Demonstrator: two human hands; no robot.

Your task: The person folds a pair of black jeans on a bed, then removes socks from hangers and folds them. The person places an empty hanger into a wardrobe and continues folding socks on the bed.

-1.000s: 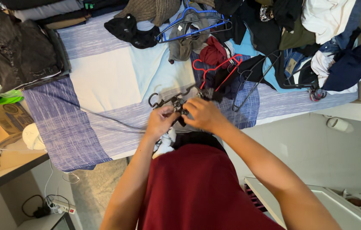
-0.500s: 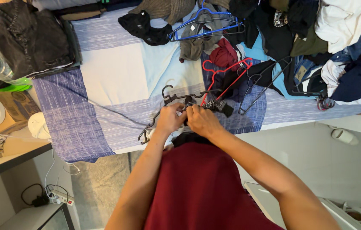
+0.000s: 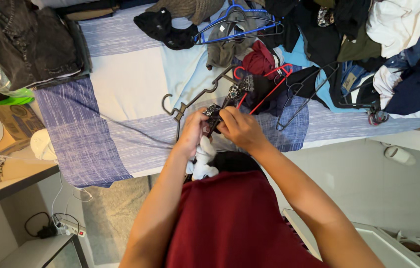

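Your left hand (image 3: 193, 130) and right hand (image 3: 238, 128) grip a dark clip hanger (image 3: 205, 97) over the bed (image 3: 120, 74), the white-and-black garment (image 3: 204, 160) half clipped, far clothes pile (image 3: 349, 44) unsorted.

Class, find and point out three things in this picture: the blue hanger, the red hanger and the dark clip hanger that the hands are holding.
blue hanger (image 3: 239, 31), head view, on its lower bar.
red hanger (image 3: 275, 72), head view, on its upper arm.
dark clip hanger (image 3: 197, 98), head view, on its bar near the hook.

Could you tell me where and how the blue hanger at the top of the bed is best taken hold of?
Probably by the blue hanger's hook at its top, coming from above: the frame lies flat on clothes, partly tangled with a grey garment.
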